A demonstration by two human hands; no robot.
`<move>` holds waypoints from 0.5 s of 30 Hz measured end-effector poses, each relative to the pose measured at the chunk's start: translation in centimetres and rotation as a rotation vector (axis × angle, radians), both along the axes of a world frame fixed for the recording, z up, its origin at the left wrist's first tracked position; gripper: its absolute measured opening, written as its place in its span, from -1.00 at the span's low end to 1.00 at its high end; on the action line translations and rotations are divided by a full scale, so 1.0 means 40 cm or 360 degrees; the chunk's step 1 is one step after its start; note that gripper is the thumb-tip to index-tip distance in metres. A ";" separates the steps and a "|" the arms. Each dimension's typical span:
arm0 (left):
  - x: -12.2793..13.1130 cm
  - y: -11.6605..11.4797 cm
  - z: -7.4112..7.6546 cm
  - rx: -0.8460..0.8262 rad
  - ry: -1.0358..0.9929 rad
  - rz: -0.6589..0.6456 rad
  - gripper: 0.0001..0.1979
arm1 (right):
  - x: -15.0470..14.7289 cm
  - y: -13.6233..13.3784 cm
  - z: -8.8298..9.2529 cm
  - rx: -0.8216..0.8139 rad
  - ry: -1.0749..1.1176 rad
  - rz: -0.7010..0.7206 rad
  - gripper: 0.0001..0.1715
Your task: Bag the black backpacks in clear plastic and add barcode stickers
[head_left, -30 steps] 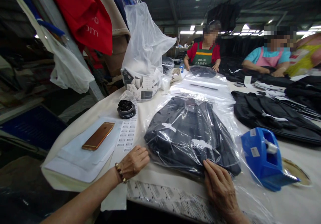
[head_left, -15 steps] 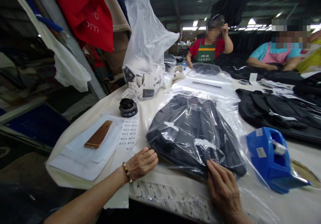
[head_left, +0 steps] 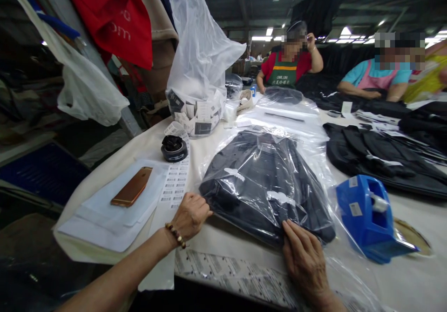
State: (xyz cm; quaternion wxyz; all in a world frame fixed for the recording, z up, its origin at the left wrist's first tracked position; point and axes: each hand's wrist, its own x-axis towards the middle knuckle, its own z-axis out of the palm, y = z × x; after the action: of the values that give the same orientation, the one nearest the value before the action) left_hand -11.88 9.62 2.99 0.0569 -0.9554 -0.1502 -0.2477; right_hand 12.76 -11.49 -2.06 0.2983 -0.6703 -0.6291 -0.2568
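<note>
phone left of bagged garment | tape dispenser right | tag bag behind

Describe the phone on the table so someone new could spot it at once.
On the long cream table, look to the near left corner, where white sheets lie stacked left of the left hand. The phone lies flat on that stack. It is the only copper-coloured shiny slab, beside pale barcode labels.
</note>
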 end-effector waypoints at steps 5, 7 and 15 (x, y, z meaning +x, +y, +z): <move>0.013 -0.003 0.019 -0.0008 -0.0004 0.0132 -0.72 | 0.004 0.001 -0.001 -0.0008 0.0002 -0.0002 -0.37; 0.014 -0.001 0.029 -0.0010 -0.0073 0.0128 -0.72 | 0.003 -0.003 0.003 0.0016 -0.0018 -0.0016 -0.37; 0.001 0.080 -0.040 -0.0409 -0.0124 -0.0203 -0.75 | 0.020 0.001 -0.008 0.0123 -0.0197 -0.0079 -0.37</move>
State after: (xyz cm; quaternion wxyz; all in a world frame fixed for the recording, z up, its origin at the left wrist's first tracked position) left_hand -11.84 12.82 1.40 -0.0877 -0.9521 -0.1218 -0.2665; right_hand 13.56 -11.45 -2.39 0.2780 -0.6565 -0.6192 -0.3291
